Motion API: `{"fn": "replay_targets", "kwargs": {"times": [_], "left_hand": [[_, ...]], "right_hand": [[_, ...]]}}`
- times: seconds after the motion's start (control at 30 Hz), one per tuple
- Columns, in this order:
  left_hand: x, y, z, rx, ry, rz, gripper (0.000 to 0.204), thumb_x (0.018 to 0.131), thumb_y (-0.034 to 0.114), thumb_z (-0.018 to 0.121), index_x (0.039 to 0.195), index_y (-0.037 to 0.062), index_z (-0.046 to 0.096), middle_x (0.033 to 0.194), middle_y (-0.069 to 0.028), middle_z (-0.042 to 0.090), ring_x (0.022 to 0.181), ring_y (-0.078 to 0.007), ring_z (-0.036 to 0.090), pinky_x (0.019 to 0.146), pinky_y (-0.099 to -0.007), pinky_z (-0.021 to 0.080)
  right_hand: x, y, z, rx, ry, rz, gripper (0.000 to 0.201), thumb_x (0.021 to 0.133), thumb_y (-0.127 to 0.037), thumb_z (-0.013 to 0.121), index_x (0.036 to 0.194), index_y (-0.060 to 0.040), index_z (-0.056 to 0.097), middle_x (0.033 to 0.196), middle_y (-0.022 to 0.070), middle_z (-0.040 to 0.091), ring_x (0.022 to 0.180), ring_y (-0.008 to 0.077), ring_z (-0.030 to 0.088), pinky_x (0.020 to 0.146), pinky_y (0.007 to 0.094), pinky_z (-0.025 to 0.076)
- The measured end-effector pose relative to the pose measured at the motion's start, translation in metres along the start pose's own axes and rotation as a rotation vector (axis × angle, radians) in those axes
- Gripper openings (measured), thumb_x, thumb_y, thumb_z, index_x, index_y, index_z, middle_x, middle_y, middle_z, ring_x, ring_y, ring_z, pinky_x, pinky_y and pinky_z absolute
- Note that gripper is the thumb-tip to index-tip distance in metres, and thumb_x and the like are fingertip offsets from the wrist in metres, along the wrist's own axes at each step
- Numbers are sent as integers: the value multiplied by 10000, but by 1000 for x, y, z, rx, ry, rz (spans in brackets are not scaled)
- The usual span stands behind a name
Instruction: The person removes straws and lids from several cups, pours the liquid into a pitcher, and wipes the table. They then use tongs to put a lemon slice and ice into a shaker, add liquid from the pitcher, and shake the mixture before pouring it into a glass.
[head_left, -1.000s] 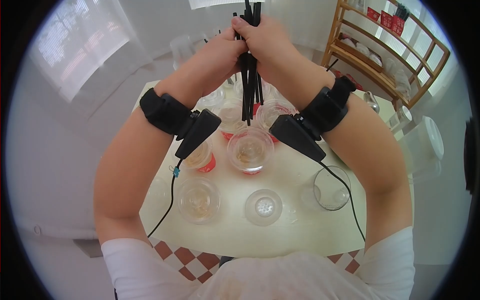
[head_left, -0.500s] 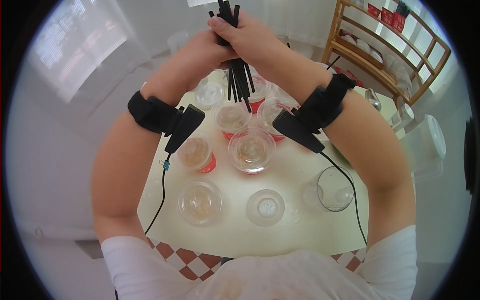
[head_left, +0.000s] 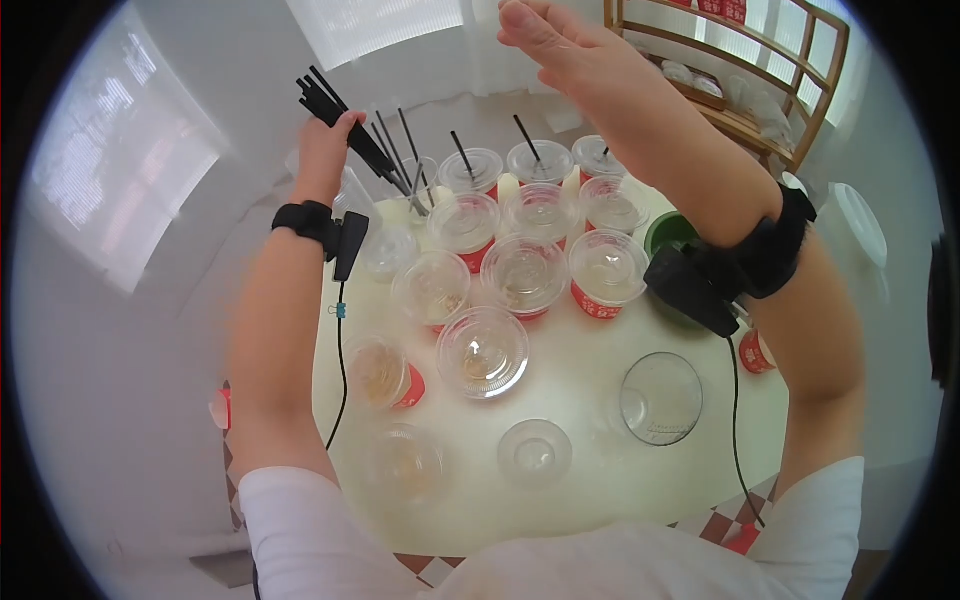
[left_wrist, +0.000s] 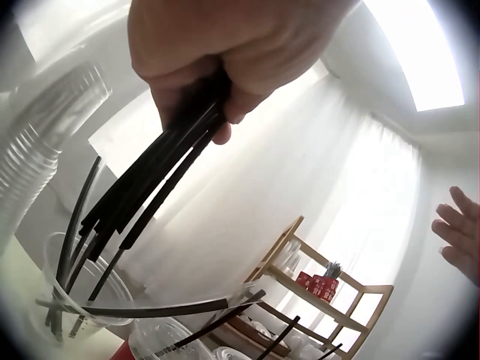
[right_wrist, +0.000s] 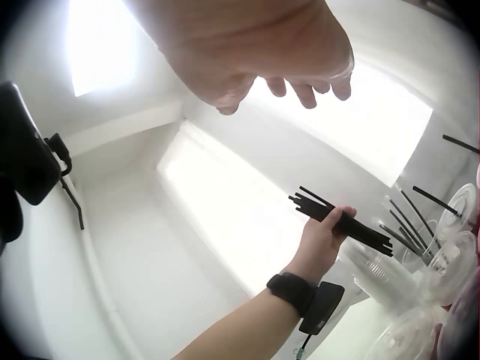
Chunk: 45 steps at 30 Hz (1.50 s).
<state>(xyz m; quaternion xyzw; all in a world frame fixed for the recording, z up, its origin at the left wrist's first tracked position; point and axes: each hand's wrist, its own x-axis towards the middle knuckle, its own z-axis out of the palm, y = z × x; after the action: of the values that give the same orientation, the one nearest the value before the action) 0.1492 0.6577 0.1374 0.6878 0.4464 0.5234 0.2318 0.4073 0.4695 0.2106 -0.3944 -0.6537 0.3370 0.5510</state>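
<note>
My left hand (head_left: 323,155) grips a bunch of black straws (head_left: 367,148) at the far left of the table. The lower ends of the bunch hang beside and over a clear cup (left_wrist: 112,296) with several loose straws standing in it, as the left wrist view shows. My right hand (head_left: 560,45) is raised in the air at the back right, holding nothing, fingers extended; in the right wrist view it stands apart from the bunch. Lidded cups with red bases (head_left: 466,222) stand in rows between my arms, and some in the back row have a black straw (head_left: 528,138) through the lid.
A stack of clear plastic cups (left_wrist: 34,154) stands left of the straw cup. Near the front of the table are a clear round container (head_left: 662,399) and a small clear lid (head_left: 535,453). A green bowl (head_left: 668,232) sits under my right forearm. Behind stands a wooden shelf (head_left: 815,100).
My hands were together on the straw bunch and have parted. The left hand has carried the bunch left, over towards the straw cup; the right hand has let go and moved right.
</note>
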Motion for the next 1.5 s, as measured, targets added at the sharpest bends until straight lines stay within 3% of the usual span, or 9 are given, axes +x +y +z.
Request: {"fn": "replay_targets", "kwargs": {"times": [0.2,0.43,0.73,0.9,1.03,1.13,1.23,1.3,1.5], "left_hand": [[-4,-36,43,-246,-79,-97,145,768,70,618,885,-13,644,837,-59,657,747,-135,580,705,-264,434],[-30,-63,43,-71,-365,-271,218,759,30,605,973,-7,610,935,-74,650,875,-167,582,837,-294,410],[-23,-24,-5,-20,-469,-396,740,751,54,558,1388,-2,187,1305,-156,443,1134,-227,454,988,-325,309],[-60,42,-61,322,-454,-255,713,785,101,538,1391,3,174,1338,-150,414,1206,-273,413,1005,-336,313],[-147,119,-107,701,-495,160,562,840,127,549,1342,53,307,1322,-110,436,1205,-258,417,998,-367,341],[-239,161,-120,688,-637,181,537,785,94,607,1279,48,402,1284,-125,455,1182,-282,429,991,-343,337],[-307,152,-112,587,-886,262,570,699,192,718,1180,26,461,1310,-146,409,1196,-324,404,974,-425,362],[-335,140,-99,725,-842,327,570,691,222,719,1176,45,476,1322,-159,383,1206,-340,385,968,-455,357],[-360,115,-85,819,-753,295,534,689,165,681,1172,67,475,1332,-188,350,1241,-386,328,949,-527,354]], "right_hand": [[-48,-59,-30,-155,22,59,708,911,-488,427,1328,62,269,1262,174,439,1160,212,420,962,310,343],[-59,-47,-52,-210,35,92,713,905,-485,444,1331,57,263,1233,154,456,1121,205,452,936,303,371],[-61,-40,-62,-92,58,149,576,929,-401,451,1308,11,315,1023,60,498,923,127,488,793,251,423],[-81,-70,-44,-284,64,181,607,886,-390,516,1311,-4,318,1138,84,497,1013,156,479,842,271,409],[-110,-70,-35,-502,44,-51,765,786,-607,538,1310,-68,397,1269,118,475,1194,209,433,936,304,364],[-152,-87,0,-356,-130,10,884,702,-602,635,1331,-47,357,1268,110,468,1174,204,437,927,298,364],[-189,-87,39,-196,-590,128,832,699,-247,733,1358,-28,276,1324,115,376,1189,217,411,948,342,372],[-212,-68,70,-148,-765,206,841,735,-133,734,1381,-29,206,1330,137,336,1198,245,399,984,367,371],[-247,17,152,74,-596,603,943,759,-146,692,1399,12,18,1422,229,179,1327,298,236,1047,372,323]]}}
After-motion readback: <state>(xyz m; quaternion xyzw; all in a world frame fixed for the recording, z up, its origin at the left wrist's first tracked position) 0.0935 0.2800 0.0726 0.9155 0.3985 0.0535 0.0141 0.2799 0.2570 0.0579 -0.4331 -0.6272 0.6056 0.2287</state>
